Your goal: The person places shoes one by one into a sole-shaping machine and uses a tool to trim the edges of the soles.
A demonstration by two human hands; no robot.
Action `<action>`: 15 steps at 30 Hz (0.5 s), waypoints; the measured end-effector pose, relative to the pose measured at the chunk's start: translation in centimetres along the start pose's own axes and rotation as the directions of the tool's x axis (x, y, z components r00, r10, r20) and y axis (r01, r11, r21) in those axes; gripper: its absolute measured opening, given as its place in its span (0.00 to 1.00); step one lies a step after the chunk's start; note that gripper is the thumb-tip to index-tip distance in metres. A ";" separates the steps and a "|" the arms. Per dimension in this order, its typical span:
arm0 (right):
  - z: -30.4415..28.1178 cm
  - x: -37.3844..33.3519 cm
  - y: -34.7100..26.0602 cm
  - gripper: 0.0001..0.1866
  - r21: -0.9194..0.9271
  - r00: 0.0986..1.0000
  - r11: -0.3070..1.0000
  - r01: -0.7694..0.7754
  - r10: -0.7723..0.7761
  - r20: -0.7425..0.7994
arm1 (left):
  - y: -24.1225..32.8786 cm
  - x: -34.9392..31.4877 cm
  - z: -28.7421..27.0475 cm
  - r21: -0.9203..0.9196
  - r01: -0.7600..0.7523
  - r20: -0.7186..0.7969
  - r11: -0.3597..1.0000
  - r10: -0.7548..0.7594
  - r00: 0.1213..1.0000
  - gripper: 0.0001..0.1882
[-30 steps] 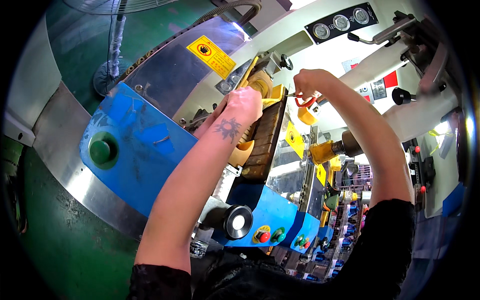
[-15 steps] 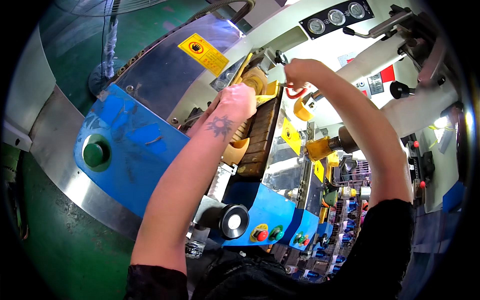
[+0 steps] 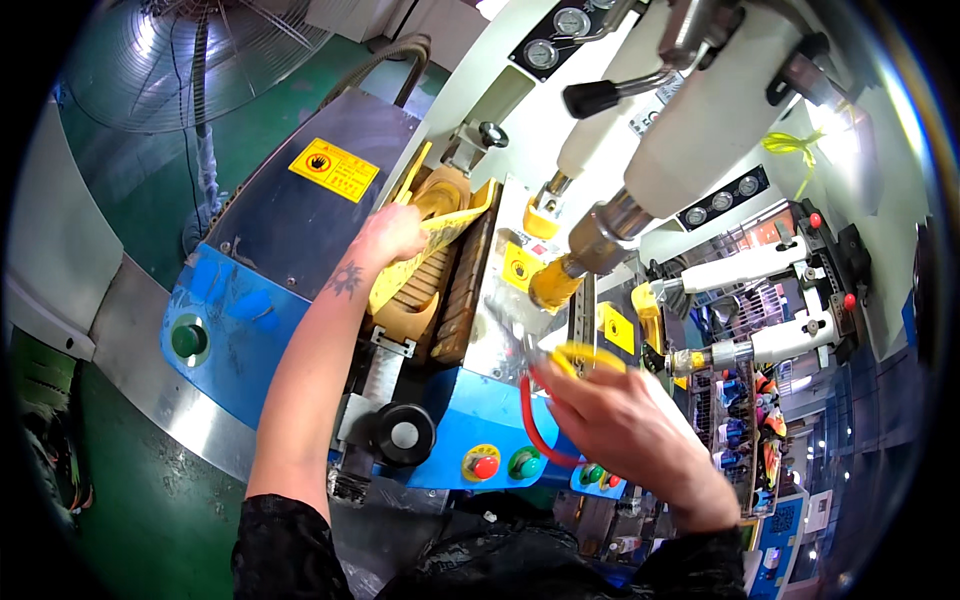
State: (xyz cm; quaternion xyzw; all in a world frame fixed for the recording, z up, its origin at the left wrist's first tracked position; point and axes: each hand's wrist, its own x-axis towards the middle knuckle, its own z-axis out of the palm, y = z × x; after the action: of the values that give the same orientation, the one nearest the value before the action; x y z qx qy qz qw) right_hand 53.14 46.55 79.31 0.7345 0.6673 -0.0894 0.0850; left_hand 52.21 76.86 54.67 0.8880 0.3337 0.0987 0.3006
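Observation:
My left hand [image 3: 392, 236] is closed on the near-left edge of a yellow bent sheet-like piece [image 3: 462, 222], its fingertips partly hidden. This piece lies along a tan, shoe-shaped form [image 3: 440, 190] with a ribbed middle, set in the machine's trough. Lower right of it, my right hand [image 3: 630, 420] is closed round pliers [image 3: 538, 425] with one red and one yellow handle. Motion blurs their metal jaws, which point up and left over the machine's clear cover. The right hand is apart from the yellow piece.
A black round knob [image 3: 403, 434] juts out before the trough, beside red and green buttons [image 3: 485, 467] on the blue housing. White press arms with yellow pads [image 3: 555, 286] hang over the right side. A fan [image 3: 195, 60] stands far left.
My right hand has come down and toward me with the pliers, away from the trough's far end. My left hand stays at the yellow piece. The view has shifted to the right.

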 end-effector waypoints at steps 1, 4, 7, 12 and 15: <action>0.1 -2.5 1.5 0.18 0.133 1.000 0.991 0.019 -0.021 0.010 | 0.4 -0.6 -0.4 -0.001 0.012 0.014 1.000 -0.012 1.000 0.19; 0.0 -10.7 4.6 0.20 0.432 0.944 0.842 -0.325 0.263 0.197 | 1.1 -0.8 -0.4 0.004 -0.036 0.003 0.999 0.036 0.999 0.20; 1.5 -15.6 10.3 0.21 0.719 0.858 0.582 -0.380 0.512 0.039 | 1.8 -0.9 -0.4 -0.034 0.018 0.043 0.999 -0.016 0.999 0.19; 0.8 -8.0 22.5 0.28 0.892 0.909 0.451 0.003 0.371 -0.190 | 0.1 -1.2 -1.0 0.058 -0.014 -0.002 0.998 0.014 1.000 0.19; 0.6 0.6 28.3 0.34 0.842 0.855 0.480 -0.246 0.516 -0.044 | 0.6 -0.8 -0.7 0.055 -0.016 0.029 0.998 0.014 0.999 0.19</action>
State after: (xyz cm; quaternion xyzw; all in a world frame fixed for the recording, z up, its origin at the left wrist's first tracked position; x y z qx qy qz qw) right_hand 81.31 44.29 78.74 0.8245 0.3720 -0.2538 -0.3426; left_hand 51.66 76.30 55.67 0.8998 0.3254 0.0791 0.2797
